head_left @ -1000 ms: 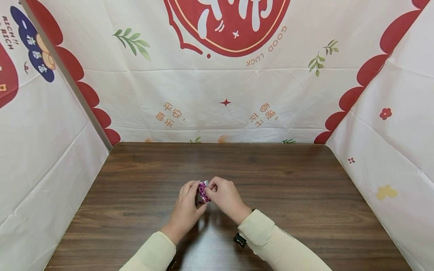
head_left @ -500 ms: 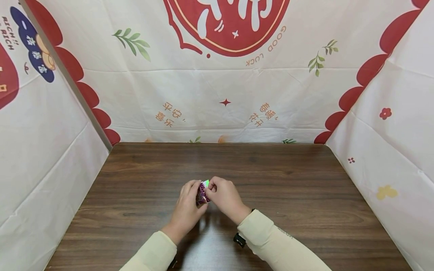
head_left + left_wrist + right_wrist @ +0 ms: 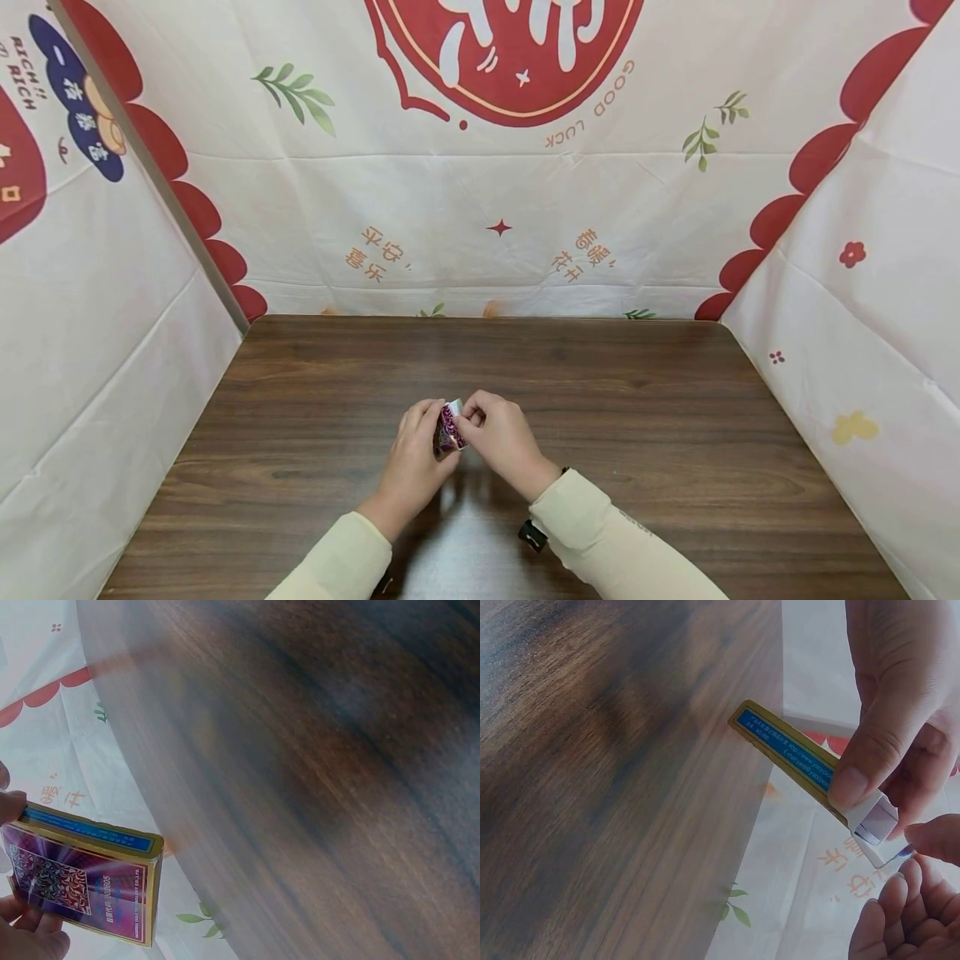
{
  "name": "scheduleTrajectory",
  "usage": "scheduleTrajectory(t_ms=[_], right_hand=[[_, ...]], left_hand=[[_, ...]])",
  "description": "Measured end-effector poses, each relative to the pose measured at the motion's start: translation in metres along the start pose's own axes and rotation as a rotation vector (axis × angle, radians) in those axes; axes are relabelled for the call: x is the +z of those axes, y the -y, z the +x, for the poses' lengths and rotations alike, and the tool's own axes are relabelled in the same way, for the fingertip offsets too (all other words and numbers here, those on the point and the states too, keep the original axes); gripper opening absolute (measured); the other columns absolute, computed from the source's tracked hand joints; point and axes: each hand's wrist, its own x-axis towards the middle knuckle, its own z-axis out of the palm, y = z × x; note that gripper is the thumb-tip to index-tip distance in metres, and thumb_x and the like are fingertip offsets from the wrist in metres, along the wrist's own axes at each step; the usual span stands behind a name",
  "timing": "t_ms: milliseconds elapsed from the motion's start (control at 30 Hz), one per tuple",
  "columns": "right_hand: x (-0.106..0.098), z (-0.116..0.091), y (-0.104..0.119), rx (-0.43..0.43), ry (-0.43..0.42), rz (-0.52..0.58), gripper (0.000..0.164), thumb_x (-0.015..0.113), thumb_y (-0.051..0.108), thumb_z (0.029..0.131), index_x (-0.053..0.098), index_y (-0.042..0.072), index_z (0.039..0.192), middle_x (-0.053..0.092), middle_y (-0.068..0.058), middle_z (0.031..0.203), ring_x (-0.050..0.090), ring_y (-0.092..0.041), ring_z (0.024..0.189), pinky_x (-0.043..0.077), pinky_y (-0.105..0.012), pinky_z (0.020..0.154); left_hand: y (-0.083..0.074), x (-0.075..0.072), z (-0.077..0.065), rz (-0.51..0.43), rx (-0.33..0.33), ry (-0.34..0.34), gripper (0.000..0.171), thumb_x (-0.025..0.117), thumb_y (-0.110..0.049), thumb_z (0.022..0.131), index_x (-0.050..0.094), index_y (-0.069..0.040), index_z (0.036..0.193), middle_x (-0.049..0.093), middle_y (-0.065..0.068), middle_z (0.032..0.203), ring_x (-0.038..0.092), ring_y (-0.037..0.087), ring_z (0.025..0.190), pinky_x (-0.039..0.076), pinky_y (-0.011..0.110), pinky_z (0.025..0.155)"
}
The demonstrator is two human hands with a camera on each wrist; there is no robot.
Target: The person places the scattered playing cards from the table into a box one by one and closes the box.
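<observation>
A small card box (image 3: 448, 429), purple with gold edges, is held above the table between both hands. In the left wrist view the box (image 3: 112, 881) shows a patterned square and a blue strip. My left hand (image 3: 411, 467) grips it around the sides, its thumb on the near side. The thumb and index finger of my right hand (image 3: 498, 429) pinch at the right end. Seen from the right wrist, a white flap (image 3: 874, 853) stands out at that end of the box (image 3: 784, 754), beside a pale opening. What lies inside cannot be made out.
Beneath the hands is a brown wood-grain table (image 3: 585, 375). White printed cloth (image 3: 480, 192) hangs behind it and along both sides. A black strap device (image 3: 532, 535) sits at the right wrist.
Both hands keep their hold on the card box. The right hand and sleeve have shifted very slightly right, and a green glint at the box's upper corner has come and gone.
</observation>
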Motion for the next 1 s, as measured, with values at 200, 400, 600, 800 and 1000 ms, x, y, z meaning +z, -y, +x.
scheduleTrajectory(t_ms=[200,400,600,800,1000], right_hand=[[-0.001,-0.002,-0.003,-0.014,-0.029,0.054,0.012,0.065,0.018,0.08,0.055,0.016,0.073,0.051,0.007,0.066,0.046,-0.006,0.057,0.041,-0.02,0.049],[0.0,-0.003,-0.009,-0.038,-0.077,0.052,0.01,0.067,0.014,0.077,0.057,0.012,0.078,0.052,0.002,0.074,0.049,-0.008,0.066,0.044,-0.02,0.059],[0.0,-0.003,-0.012,-0.009,-0.047,0.077,0.012,0.066,0.014,0.078,0.059,0.009,0.087,0.057,0.001,0.08,0.053,-0.009,0.07,0.047,-0.023,0.064],[-0.002,-0.002,-0.012,0.044,0.008,0.14,0.015,0.063,0.017,0.08,0.062,0.007,0.092,0.061,0.0,0.081,0.057,-0.01,0.072,0.048,-0.022,0.065],[-0.003,0.001,-0.017,0.095,0.084,0.174,0.022,0.062,0.023,0.082,0.062,0.006,0.096,0.063,-0.001,0.086,0.059,-0.012,0.077,0.049,-0.024,0.067]], left_hand=[[0.0,0.0,0.0,-0.001,-0.006,-0.001,0.067,0.078,-0.009,0.062,0.049,0.001,0.122,0.048,0.011,0.117,0.045,0.026,0.108,0.043,0.039,0.089],[-0.001,0.0,0.0,-0.001,-0.02,-0.005,0.069,0.078,-0.01,0.062,0.049,0.0,0.123,0.048,0.012,0.118,0.045,0.026,0.108,0.043,0.039,0.089],[-0.001,0.0,0.0,-0.009,-0.021,-0.012,0.069,0.078,-0.009,0.061,0.049,-0.001,0.122,0.048,0.011,0.118,0.045,0.026,0.108,0.043,0.039,0.089],[0.0,0.002,0.0,-0.014,-0.001,-0.029,0.067,0.078,-0.009,0.061,0.049,-0.001,0.121,0.048,0.01,0.116,0.046,0.025,0.106,0.043,0.039,0.088],[-0.001,0.002,0.0,-0.012,0.007,-0.037,0.067,0.078,-0.01,0.06,0.05,0.0,0.121,0.049,0.01,0.115,0.046,0.025,0.105,0.043,0.039,0.087]])
